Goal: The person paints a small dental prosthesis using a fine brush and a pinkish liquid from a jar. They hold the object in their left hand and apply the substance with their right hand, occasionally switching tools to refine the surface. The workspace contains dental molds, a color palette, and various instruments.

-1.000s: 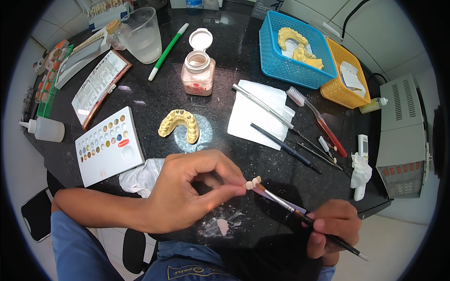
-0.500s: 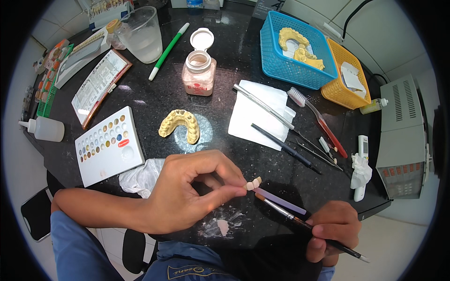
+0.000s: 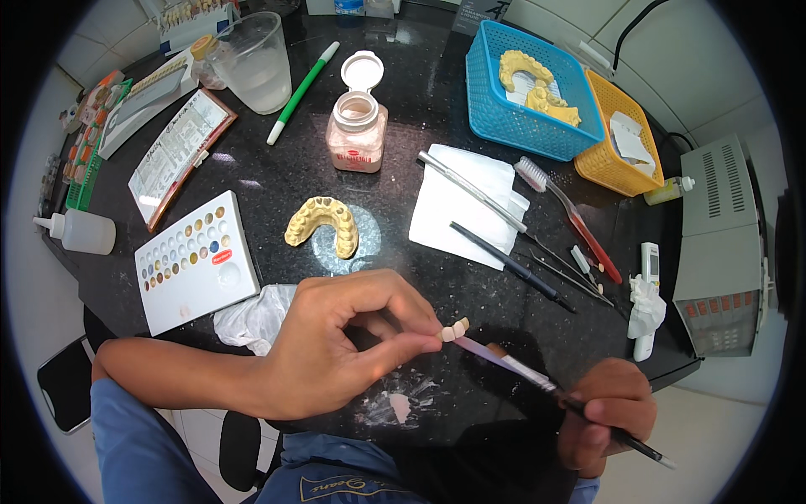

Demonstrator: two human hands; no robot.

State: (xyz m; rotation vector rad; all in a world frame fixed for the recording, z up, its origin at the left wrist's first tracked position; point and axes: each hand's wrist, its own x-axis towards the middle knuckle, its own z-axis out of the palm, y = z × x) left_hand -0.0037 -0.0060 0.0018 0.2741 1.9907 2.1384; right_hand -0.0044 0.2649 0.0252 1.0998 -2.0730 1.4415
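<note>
My left hand (image 3: 353, 340) pinches a small dental bridge (image 3: 454, 329) of several joined, tooth-coloured crowns between thumb and fingertips, just above the dark countertop. In my right hand (image 3: 604, 412), a thin brush (image 3: 533, 375) with a dark handle and brown bristles is gripped like a pen. Its bristles are a short way right of the bridge, apart from it. A flat lilac strip (image 3: 476, 350) runs under the brush, one end near the bridge; I cannot tell whether it touches. Beyond my left hand stands a yellowish horseshoe-shaped dental cast (image 3: 323, 225).
Pink powder (image 3: 400, 408) is smeared near me. A white palette (image 3: 189, 290) and crumpled cloth (image 3: 252, 319) lie left. An open powder jar (image 3: 357, 139) stands beyond the cast. Tools, including a black pen-like one (image 3: 512, 267), lie right, before a blue basket (image 3: 537, 130) holding casts.
My right hand has moved slightly right, and the brush's bristles have drawn away from the bridge. My left hand and the bridge have stayed almost still.
</note>
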